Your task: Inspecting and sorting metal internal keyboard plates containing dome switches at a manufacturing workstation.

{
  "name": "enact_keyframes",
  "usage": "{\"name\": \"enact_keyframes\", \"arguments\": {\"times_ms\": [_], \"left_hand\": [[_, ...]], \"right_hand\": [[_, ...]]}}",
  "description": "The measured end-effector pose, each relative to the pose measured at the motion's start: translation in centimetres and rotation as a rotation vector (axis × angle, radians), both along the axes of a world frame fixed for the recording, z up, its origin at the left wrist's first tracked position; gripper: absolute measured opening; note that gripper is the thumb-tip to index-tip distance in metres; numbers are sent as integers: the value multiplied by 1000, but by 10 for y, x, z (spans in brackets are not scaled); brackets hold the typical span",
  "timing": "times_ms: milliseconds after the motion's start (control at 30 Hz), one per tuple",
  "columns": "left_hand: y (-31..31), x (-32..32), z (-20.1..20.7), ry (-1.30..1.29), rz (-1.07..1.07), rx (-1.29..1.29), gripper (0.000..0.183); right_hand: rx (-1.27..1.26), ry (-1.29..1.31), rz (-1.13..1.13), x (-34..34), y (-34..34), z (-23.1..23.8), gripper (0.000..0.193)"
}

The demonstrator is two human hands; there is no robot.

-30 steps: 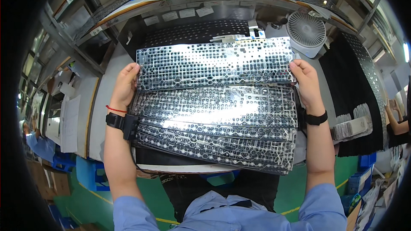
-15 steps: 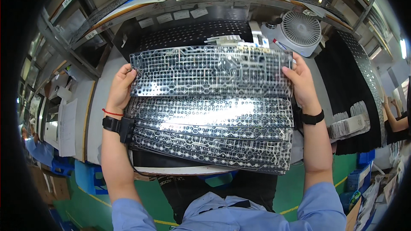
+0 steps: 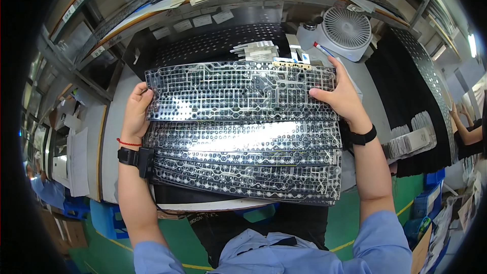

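A clear flexible circuit sheet [image 3: 228, 91] with pale traces and rows of dark dots spans both hands. My left hand [image 3: 136, 109] is closed on its left edge, thumb on top. At the right edge, the thumb of my right hand [image 3: 346, 99] lies over the sheet while the index finger stretches up beside the corner. The other right fingers are hidden, apparently beneath the sheet. Nearer me, several similar circuit sheets [image 3: 248, 177] overlap like a fan, one catching a bright glare. A short pale connector strip [image 3: 291, 65] lies along the top edge.
Behind the sheets are pale strips [image 3: 256, 50], a perforated black panel [image 3: 213, 40], a red-and-blue marker [image 3: 323, 49] and a white fan [image 3: 347, 29]. Stacked pale pieces [image 3: 413, 139] rest on black cloth at right. Another person's arm [image 3: 469, 133] shows at far right.
The top sheet has shifted slightly left and toward me. My right thumb has moved inward over it, and the right index finger has straightened upward.
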State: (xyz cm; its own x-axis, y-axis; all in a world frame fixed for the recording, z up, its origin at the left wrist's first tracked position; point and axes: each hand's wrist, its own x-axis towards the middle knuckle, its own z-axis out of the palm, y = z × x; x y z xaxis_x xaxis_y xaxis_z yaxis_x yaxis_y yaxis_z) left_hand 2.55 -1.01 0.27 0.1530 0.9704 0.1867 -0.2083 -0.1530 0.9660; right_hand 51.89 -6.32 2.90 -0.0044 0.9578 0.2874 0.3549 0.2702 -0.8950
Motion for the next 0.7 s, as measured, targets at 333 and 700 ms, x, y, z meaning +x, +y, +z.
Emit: {"name": "enact_keyframes", "arguments": {"times_ms": [333,700], "left_hand": [[-1,-2,-3,-25,-53,39,21],[5,-6,-5,-28,45,-34,17]], "right_hand": [[135,-195,-80,6,8,-13,105],[70,463,-112,16,11,-9,37]]}}
